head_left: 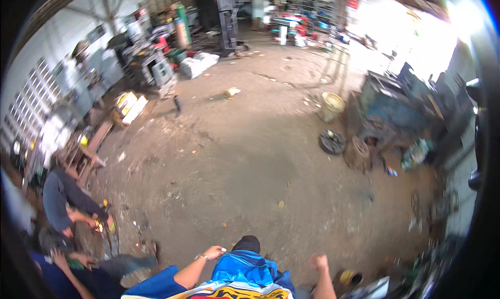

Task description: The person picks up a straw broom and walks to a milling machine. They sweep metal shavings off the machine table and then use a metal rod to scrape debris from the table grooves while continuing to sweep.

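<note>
The head view shows us a small white item at the fingertips of the left grip, just beside the wearer's blue clothing and over the brown floor. That grip looks pinched on the item, so we judge a drop the nearest risk: only fingertips seem to bear on it, and a jolt or a brush against the cloth could work it loose. Among the scraps strewn below, we might then struggle to pick it out.

We cannot tell whether the right grip is clenched or relaxed; it appears to carry nothing. A yellow cylinder sits near it, and a careless swing of that arm might catch it.

On the left, we see orange sparks by a crouching co-worker's forearms, with a seated co-worker's leg near. Flying sparks could burn skin or cloth if anyone drifts closer.

Ahead to the right, a pale pail and a dark wheel could trip a foot, especially if glare from the bright opening draws or dazzles the eye.
</note>
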Available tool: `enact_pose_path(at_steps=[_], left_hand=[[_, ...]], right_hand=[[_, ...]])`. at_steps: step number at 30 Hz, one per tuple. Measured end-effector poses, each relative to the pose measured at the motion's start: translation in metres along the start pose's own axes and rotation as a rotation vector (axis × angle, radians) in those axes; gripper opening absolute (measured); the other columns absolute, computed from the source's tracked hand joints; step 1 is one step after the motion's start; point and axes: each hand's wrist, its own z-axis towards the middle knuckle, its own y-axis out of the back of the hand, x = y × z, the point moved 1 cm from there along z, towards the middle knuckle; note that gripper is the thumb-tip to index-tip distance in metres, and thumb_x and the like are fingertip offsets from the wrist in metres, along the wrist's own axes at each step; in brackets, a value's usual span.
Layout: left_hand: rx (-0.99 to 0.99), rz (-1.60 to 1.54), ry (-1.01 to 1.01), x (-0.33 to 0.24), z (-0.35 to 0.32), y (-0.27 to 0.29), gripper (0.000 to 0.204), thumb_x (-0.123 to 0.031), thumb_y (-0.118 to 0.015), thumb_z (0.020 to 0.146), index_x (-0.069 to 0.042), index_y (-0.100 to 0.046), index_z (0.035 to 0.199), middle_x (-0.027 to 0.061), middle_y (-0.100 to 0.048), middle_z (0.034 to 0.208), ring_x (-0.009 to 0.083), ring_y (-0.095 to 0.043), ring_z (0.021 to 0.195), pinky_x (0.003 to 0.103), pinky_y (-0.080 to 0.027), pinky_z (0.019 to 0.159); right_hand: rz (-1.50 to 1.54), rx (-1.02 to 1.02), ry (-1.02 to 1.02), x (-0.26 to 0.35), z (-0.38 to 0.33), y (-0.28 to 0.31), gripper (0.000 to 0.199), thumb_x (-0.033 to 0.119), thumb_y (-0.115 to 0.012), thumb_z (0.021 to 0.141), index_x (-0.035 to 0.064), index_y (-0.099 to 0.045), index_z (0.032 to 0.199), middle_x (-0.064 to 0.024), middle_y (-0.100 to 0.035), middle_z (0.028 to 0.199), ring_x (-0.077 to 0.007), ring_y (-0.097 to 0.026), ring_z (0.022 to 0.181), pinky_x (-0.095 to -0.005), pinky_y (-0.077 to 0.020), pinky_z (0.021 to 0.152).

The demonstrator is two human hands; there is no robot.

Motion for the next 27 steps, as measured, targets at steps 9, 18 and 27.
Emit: enact_pose_path(at_steps=[9, 18, 27], left_hand=[[-0.062, -0.246, 0.367, -0.13, 0.216, 0.105, 0.033, -0.014, -0.058, 0.096, -0.006, -0.064, 0.128, 0.0147, -0.073, 0.114, 0.0248, -0.071, 0.094, 0.043, -0.06, 0.079], [0.026, -0.318, -0.14, -0.595, 0.485, 0.29, 0.036, -0.012, -0.06, 0.099, -0.002, -0.056, 0.132, 0.0176, -0.072, 0.111, 0.0246, -0.072, 0.095, 0.039, -0.061, 0.077], [-0.063, -0.251, 0.017, -0.842, 0.72, 0.344, 0.032, -0.014, -0.059, 0.098, -0.003, -0.056, 0.128, 0.0152, -0.073, 0.102, 0.0209, -0.073, 0.08, 0.035, -0.061, 0.064]], right_hand=[[0.321, -0.068, 0.621, 0.487, 0.245, 0.057, 0.028, 0.018, -0.066, 0.095, -0.0017, -0.066, 0.115, -0.0132, -0.073, 0.1, -0.0238, -0.072, 0.086, -0.0395, -0.0588, 0.075], [-0.237, 0.212, -0.265, 0.434, 0.294, -0.023, 0.026, 0.023, -0.061, 0.094, 0.0026, -0.078, 0.093, -0.0069, -0.073, 0.08, -0.0211, -0.068, 0.073, -0.0356, -0.0532, 0.065], [0.207, 0.295, -0.544, 0.562, 0.564, -0.006, 0.03, 0.025, -0.058, 0.098, 0.0021, -0.072, 0.112, -0.0146, -0.074, 0.099, -0.0281, -0.071, 0.088, -0.0415, -0.0572, 0.077]])
